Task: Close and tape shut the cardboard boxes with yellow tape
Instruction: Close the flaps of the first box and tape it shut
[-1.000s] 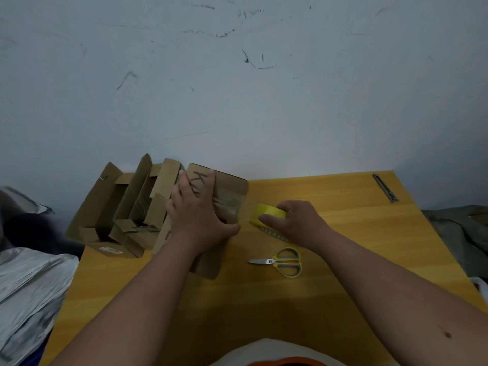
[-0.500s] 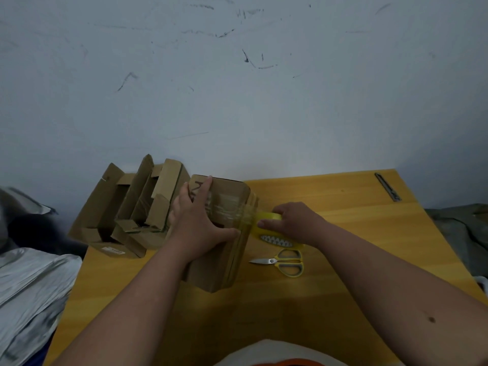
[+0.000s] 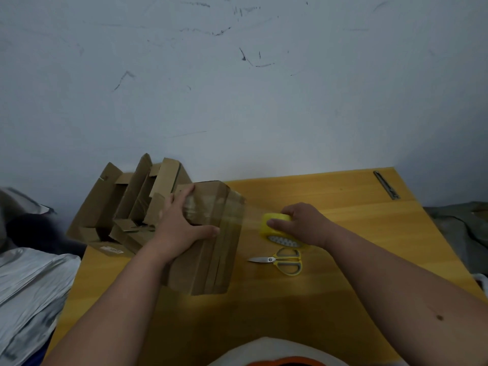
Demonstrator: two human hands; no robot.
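Cardboard box (image 3: 208, 241) stands closed on the left half of the desk (image 3: 330, 299), near its far edge. The left hand (image 3: 179, 228) lies on the box's top, fingers spread and fairly straight, thumb stretched toward the box's right side. A thin, see-through strip of tape (image 3: 250, 215) runs taut from the box's upper right edge to the yellow tape roll (image 3: 269, 228), which the right hand (image 3: 303, 225) grips just right of the box, fingers curled over it and thumb on its near face. Scissors (image 3: 282, 260) with yellow handles lie just nearer than the roll, blades pointing left. Several open boxes (image 3: 129, 207) crowd the desk's far left corner. A dark utility knife (image 3: 386, 184) lies at the far right corner.
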